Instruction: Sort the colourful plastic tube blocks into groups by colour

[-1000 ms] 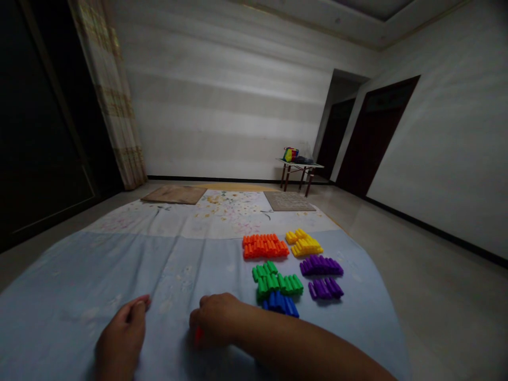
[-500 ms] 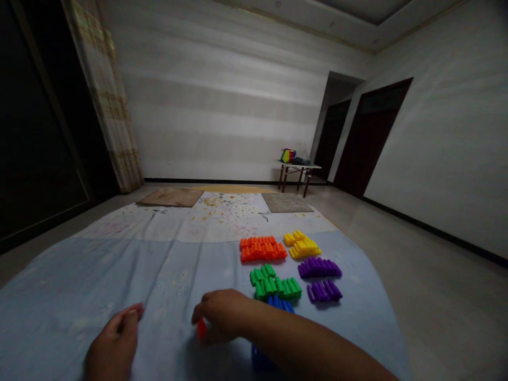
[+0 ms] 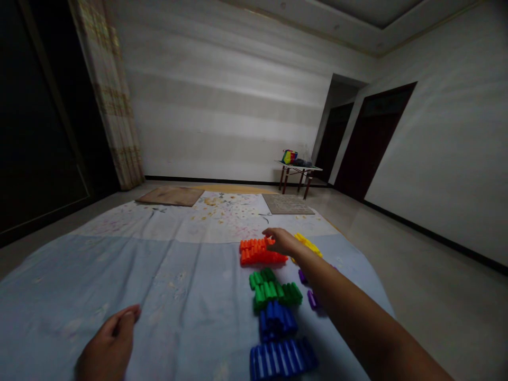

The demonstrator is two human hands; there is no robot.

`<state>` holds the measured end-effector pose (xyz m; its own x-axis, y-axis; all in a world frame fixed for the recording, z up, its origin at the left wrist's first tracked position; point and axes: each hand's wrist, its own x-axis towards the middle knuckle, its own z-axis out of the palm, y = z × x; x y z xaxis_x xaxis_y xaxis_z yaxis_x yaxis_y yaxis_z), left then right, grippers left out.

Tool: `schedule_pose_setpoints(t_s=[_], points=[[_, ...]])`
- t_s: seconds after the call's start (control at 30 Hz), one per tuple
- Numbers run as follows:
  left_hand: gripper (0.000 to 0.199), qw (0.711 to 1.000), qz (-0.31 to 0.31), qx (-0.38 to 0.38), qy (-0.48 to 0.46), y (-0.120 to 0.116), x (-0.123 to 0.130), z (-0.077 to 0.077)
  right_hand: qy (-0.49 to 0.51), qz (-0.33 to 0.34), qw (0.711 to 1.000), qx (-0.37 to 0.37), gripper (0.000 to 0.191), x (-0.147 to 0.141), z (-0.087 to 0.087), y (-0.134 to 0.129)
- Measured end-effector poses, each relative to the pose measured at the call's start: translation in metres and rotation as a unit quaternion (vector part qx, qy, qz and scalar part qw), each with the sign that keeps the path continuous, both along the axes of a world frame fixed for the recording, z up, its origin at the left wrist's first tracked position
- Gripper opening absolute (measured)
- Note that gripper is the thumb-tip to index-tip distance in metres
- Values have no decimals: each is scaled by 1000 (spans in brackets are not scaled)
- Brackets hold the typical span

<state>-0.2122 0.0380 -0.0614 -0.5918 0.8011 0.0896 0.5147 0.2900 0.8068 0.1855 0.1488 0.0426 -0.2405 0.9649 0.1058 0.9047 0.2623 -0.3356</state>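
Over the right end of the orange pieces point(image 3: 257, 256) is my right hand point(image 3: 280, 241), its fingers curved; whether it grips a piece is too unclear to tell. My left hand point(image 3: 109, 341) rests at the lower left on the cloth, thumb and fingers pressed together, and anything between them is hidden. Green pieces point(image 3: 273, 291) lie nearer than the orange ones, then two groups of blue pieces point(image 3: 283, 360). My right forearm partly covers the yellow pieces point(image 3: 307, 243) and the purple pieces point(image 3: 313, 299).
A blue and white floral cloth point(image 3: 159, 275) covers the surface. Two mats, a brown one point(image 3: 172, 196) and a grey one point(image 3: 288, 204), lie at its far edge. Beyond stands a small table point(image 3: 297, 167) with a colourful bag point(image 3: 289, 156) on it.
My right hand has moved from the near middle of the cloth, where it held a red-orange piece, forward and right to the orange pieces. The blue pieces are now uncovered. My left hand has barely moved.
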Motion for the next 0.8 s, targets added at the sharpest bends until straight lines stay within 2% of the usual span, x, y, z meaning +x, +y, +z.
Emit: schedule_pose_setpoints(t_s=[0.13, 0.27, 0.53, 0.8], points=[[35, 1000, -6, 1, -13, 1, -3, -4, -3, -32, 999, -14, 52, 7, -2, 18], [37, 1000, -3, -14, -20, 4, -4, -7, -3, -42, 999, -31, 55, -1, -7, 35], [38, 998, 11, -37, -46, 3, 0, 0, 7, -56, 994, -98, 55, -17, -17, 63], [38, 998, 11, -44, -46, 4, -2, -2, 40, -64, 986, -152, 50, -16, -23, 73]])
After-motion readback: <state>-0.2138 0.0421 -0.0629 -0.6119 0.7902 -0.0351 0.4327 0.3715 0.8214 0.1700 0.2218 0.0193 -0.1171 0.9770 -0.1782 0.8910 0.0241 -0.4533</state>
